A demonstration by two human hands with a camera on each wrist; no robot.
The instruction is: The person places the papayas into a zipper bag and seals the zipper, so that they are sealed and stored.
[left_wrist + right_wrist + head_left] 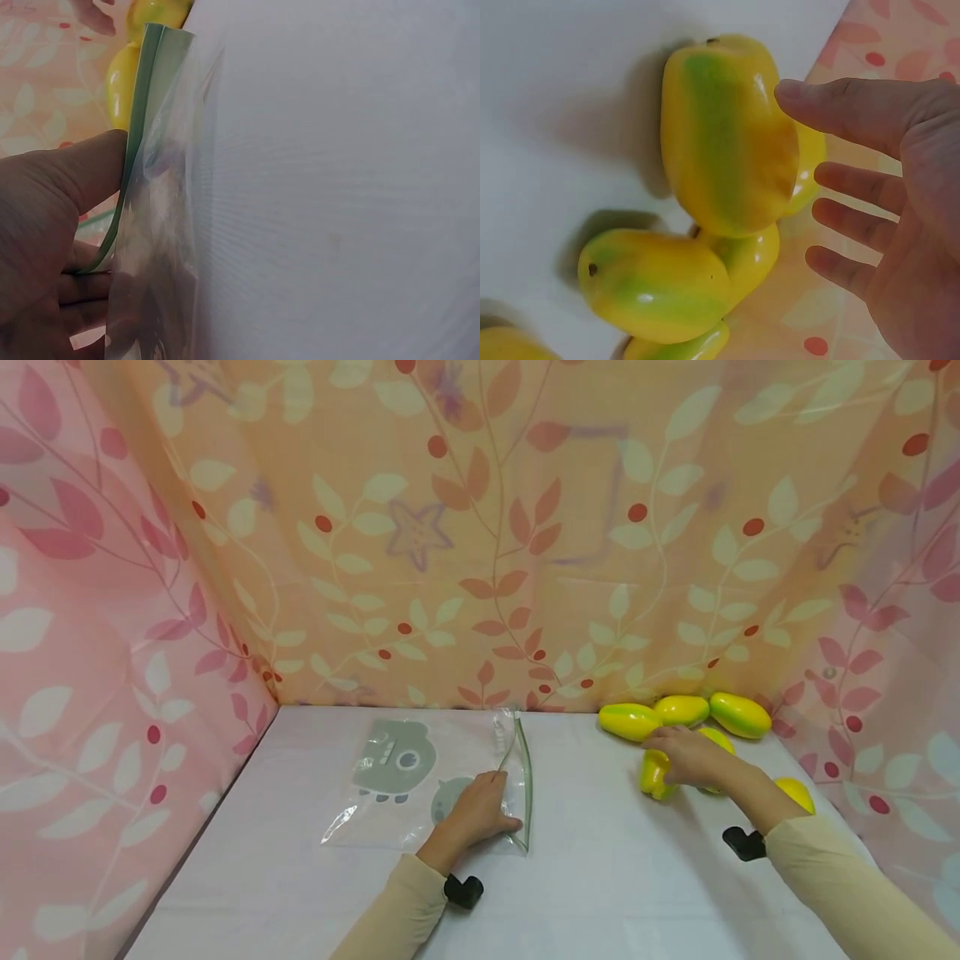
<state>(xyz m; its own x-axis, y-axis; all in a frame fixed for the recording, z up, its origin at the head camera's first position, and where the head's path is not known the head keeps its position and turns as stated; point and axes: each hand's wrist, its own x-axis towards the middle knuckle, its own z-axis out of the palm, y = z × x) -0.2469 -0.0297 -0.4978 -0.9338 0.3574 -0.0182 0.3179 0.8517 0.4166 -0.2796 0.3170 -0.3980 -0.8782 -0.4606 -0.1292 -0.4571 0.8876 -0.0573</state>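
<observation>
A clear plastic zip bag (480, 739) with grey-green cartoon prints and a green zip edge lies flat on the white table. At its mouth, my left hand (474, 814) holds the zip edge; the left wrist view shows the thumb against the green strip (142, 97), with the fingers on its other side. On the right, my right hand (693, 755) is over a cluster of glossy yellow-green fruits. Its thumb tip meets the edge of a large ribbed fruit (720, 135) in the right wrist view, while the other fingers stay spread and fairly straight.
Several oblong yellow-green fruits, one at the left of the back row (628, 722), lie by the back edge. Another yellow fruit (797, 793) sits beyond my right forearm. Leaf-patterned curtains (487, 527) enclose the white table (585, 877) at the back and sides.
</observation>
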